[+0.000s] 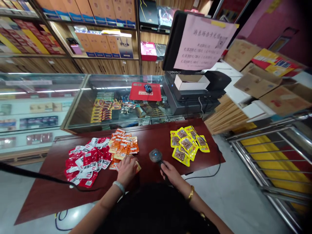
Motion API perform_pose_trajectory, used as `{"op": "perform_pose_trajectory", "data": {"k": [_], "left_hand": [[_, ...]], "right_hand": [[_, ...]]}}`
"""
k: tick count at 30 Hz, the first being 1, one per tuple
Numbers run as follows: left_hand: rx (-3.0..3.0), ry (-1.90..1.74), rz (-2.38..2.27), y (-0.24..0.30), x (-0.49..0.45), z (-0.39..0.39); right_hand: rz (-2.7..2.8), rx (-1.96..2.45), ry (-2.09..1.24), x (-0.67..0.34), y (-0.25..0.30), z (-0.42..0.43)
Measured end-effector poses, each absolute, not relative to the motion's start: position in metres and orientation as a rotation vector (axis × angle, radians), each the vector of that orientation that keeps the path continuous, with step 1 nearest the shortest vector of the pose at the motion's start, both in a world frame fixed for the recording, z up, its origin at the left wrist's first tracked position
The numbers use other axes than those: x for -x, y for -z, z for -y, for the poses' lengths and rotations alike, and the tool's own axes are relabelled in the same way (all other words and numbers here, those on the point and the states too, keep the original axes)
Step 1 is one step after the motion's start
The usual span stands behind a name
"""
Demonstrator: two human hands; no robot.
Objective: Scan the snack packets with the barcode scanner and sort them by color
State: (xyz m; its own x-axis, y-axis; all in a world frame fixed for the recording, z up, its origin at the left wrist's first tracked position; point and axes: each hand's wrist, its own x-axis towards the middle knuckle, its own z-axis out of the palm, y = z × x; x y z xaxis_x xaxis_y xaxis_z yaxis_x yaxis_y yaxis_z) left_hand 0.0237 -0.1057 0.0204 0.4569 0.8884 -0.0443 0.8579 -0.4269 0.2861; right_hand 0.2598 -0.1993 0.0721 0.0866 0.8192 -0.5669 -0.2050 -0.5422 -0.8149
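Orange-and-cream packets overlap in a heap on the counter; right of them, a dark scanner shows a blue light.

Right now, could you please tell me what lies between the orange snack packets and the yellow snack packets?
In the head view, the barcode scanner, held in the right hand, is between them, over dark-red tabletop.

On one worktop I count three piles of packets: one of red-and-white packets and one of orange packets, both overlapping too much for an exact number, and one of yellow packets, at least seven. There are two hands, one left hand and one right hand, with one handheld scanner. Beyond, I see one mouse, one red mat and one pink sheet.
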Motion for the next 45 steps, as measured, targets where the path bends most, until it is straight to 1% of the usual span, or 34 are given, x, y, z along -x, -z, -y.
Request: {"op": "perform_pose_trajectory", "data": {"k": [4, 7, 13, 18, 23, 27, 31, 39, 43, 45], "left_hand": [[-2.456, -0.197, -1.409, -0.026, -0.093, 0.100], [-2.424, -0.155, -1.386, -0.022, -0.141, 0.099], [-2.149, -0.162, -1.268, -0.007, -0.239, 0.089], [-1.700, -0.141, -1.298, 0.004, -0.324, 0.063], [-1.627, -0.059, -1.331, 0.015, -0.364, 0.056], [-1.411, -0.309, -1.309, 0.022, -0.361, 0.062], [-1.297, -0.484, -1.198, 0.025, -0.325, 0.050], [-1.441, -0.463, -1.304, 0.021, -0.214, 0.015], [-1.646, -0.467, -1.407, 0.017, -0.178, 0.012], [-1.650, -0.407, -1.456, 0.016, -0.164, 0.007]], "right_hand": [[0.585, 1.537, -1.544, -0.306, -0.068, 0.208], [0.541, 1.548, -1.495, -0.347, -0.065, 0.219], [0.442, 1.549, -1.418, -0.421, -0.053, 0.243], [0.348, 1.526, -1.365, -0.453, -0.044, 0.253], [0.260, 1.539, -1.381, -0.466, -0.038, 0.256], [0.259, 1.544, -1.398, -0.469, -0.034, 0.256], [0.279, 1.505, -1.451, -0.457, -0.037, 0.243], [0.548, 1.412, -1.596, -0.392, -0.051, 0.183], [0.683, 1.375, -1.657, -0.365, -0.053, 0.162], [0.707, 1.383, -1.679, -0.355, -0.053, 0.156]]}}
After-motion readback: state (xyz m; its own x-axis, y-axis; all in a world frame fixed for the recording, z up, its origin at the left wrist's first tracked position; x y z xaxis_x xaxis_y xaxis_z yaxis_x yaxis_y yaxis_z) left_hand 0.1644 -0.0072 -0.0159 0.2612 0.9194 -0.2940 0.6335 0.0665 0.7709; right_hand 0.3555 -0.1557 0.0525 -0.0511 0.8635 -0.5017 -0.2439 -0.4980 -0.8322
